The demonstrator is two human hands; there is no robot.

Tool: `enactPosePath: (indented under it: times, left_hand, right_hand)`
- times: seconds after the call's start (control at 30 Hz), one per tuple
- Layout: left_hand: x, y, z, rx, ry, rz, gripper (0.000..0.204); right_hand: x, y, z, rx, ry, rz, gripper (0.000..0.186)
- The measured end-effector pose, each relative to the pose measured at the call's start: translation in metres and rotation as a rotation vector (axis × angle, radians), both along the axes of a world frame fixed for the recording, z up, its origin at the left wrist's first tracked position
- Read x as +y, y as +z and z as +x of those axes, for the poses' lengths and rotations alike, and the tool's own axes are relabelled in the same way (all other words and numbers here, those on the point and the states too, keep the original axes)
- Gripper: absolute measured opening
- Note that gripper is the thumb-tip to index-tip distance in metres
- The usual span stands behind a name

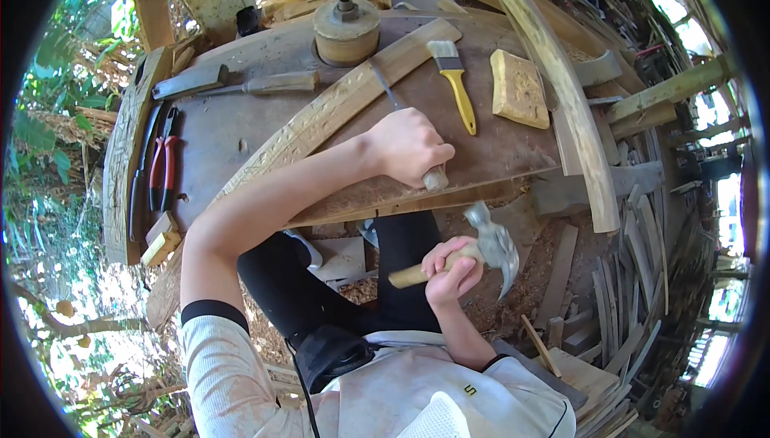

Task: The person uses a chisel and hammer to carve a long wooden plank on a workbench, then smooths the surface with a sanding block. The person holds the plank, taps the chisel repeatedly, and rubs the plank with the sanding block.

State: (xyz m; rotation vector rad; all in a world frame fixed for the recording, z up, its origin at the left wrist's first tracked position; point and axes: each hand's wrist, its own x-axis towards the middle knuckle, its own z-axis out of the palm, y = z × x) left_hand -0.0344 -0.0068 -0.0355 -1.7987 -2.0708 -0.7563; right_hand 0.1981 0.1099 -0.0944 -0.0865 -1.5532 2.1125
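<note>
My left hand [407,148] is closed around a chisel [435,179] with a wooden handle. The handle's end sticks out toward me, and its thin blade lies slantwise with the tip over a long wooden plank [321,121], which has notches cut along it. Whether the tip touches the wood, I cannot tell. Below the bench edge, over my lap, my right hand [453,268] grips a claw hammer [496,247] by its wooden handle, close to the metal head. The head is apart from the chisel. Right of the plank lies a yellow-handled paintbrush [455,89].
On the brown bench [212,137] are a round wooden block [346,33] with a bolt on top, a yellowish block [519,89], red-handled pliers [166,157] and another wooden-handled tool [281,83]. A curved pole [561,77] borders the right. Wood scraps [626,277] cover the ground.
</note>
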Motion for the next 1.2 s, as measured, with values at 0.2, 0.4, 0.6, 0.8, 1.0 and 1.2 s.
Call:
enactPosePath:
  times: [0.2,0.4,0.6,0.8,1.0,1.2]
  left_hand:
    - [0.005,0.012,0.017,-0.02,-0.111,0.163,0.022]
    - [0.002,0.024,0.025,-0.094,-0.1,0.165,0.019]
    - [0.002,0.039,0.032,-0.178,-0.049,0.12,0.017]
    - [0.003,0.052,0.032,-0.196,-0.004,-0.012,0.016]
    - [0.007,0.042,0.032,-0.178,-0.002,0.012,0.016]
    - [0.002,0.042,0.03,-0.18,0.019,0.002,0.015]
  right_hand:
    - [0.008,0.015,0.01,-0.129,0.066,0.035,0.058]
    - [0.02,0.045,0.016,-0.16,0.089,0.069,0.063]
    - [0.021,0.068,0.037,0.175,-0.012,0.139,0.061]
    - [0.022,0.058,0.023,0.218,0.015,0.322,0.053]
    - [0.01,0.043,0.014,0.384,-0.125,0.21,0.047]
    - [0.014,0.032,0.012,-0.156,0.111,0.443,0.045]
